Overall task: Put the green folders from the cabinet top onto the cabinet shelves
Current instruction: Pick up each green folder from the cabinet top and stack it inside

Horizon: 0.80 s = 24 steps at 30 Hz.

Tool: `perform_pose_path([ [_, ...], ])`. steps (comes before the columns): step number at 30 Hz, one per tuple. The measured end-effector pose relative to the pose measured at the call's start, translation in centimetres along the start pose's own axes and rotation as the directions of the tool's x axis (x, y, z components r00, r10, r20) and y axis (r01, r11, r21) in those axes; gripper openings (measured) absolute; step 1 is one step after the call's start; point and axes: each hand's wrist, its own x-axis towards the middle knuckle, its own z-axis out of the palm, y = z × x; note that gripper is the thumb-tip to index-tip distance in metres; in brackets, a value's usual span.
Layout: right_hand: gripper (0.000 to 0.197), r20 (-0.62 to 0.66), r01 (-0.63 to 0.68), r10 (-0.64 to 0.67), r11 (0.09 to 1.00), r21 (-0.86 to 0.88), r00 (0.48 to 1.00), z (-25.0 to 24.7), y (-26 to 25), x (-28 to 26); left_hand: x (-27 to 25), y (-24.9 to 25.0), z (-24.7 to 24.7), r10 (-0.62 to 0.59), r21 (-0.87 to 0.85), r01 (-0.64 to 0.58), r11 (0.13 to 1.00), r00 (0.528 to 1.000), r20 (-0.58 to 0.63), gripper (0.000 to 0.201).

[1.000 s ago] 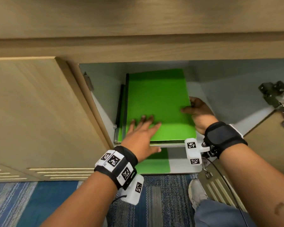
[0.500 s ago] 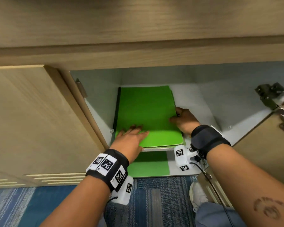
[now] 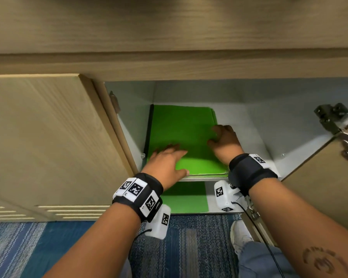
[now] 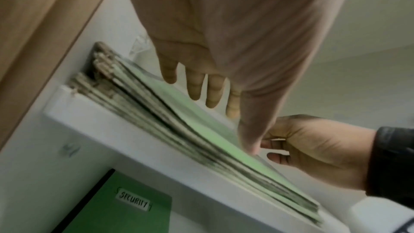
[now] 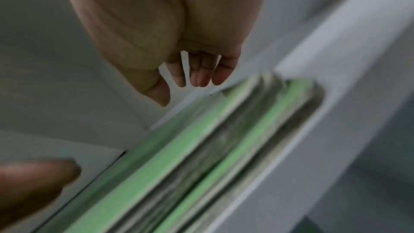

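A stack of green folders (image 3: 181, 133) lies flat on the upper shelf (image 3: 201, 179) inside the open cabinet. My left hand (image 3: 165, 161) rests flat on the top folder near its front left, fingers straight (image 4: 201, 86). At the stack's right edge my right hand (image 3: 223, 141) touches the folders with relaxed fingers and holds nothing (image 5: 197, 77). The stack's layered edges (image 4: 179, 125) show in the left wrist view and are blurred (image 5: 179, 157) in the right wrist view. Another green folder (image 4: 125, 205) labelled SECURITY lies on the lower shelf.
The left cabinet door (image 3: 48, 137) is closed. The right door stands open, its metal hinge (image 3: 333, 121) jutting out. The wooden cabinet top (image 3: 169, 27) overhangs the opening. Blue patterned carpet (image 3: 48, 247) and my shoe (image 3: 239, 233) are below.
The folder stack has slid deeper onto the upper shelf, both hands moving in with it. My right hand has let go of the stack's side and now lies relaxed against it.
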Motion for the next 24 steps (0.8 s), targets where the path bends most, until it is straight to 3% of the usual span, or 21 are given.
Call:
perform_pose_path([
  [6,0.026,-0.154,0.333,-0.329,0.943,-0.003,0.932,-5.3,-5.1,-5.1,-3.2,4.4,-5.3,0.137,-0.059,-0.155,0.986,0.962,-0.235,0.057],
  [12,0.019,-0.108,0.436,-0.435,0.9,-0.019,0.894,-13.3,-12.2,-11.2,-7.4,9.2,-13.6,0.206,0.002,-0.216,0.976,0.927,-0.312,0.06],
  [16,0.019,0.038,0.487,-0.488,0.86,-0.152,0.872,-18.6,-15.9,-15.3,-10.3,11.9,-18.2,0.232,0.04,-0.23,0.972,0.93,-0.284,0.054],
  [19,0.018,0.017,0.511,-0.516,0.842,-0.174,0.856,-22.8,-18.9,-17.3,-12.4,14.3,-22.2,0.265,0.039,-0.266,0.963,0.914,-0.307,0.049],
  [22,0.018,-0.085,0.481,-0.485,0.875,-0.063,0.871,-26.2,-21.7,-17.5,-13.4,16.4,-26.6,0.258,0.043,-0.262,0.964,0.887,-0.384,0.038],
  [24,0.018,-0.094,0.41,-0.4,0.898,0.157,0.912,-28.0,-23.0,-16.9,-13.1,17.4,-29.2,0.232,0.046,-0.238,0.97,0.853,-0.467,0.036],
])
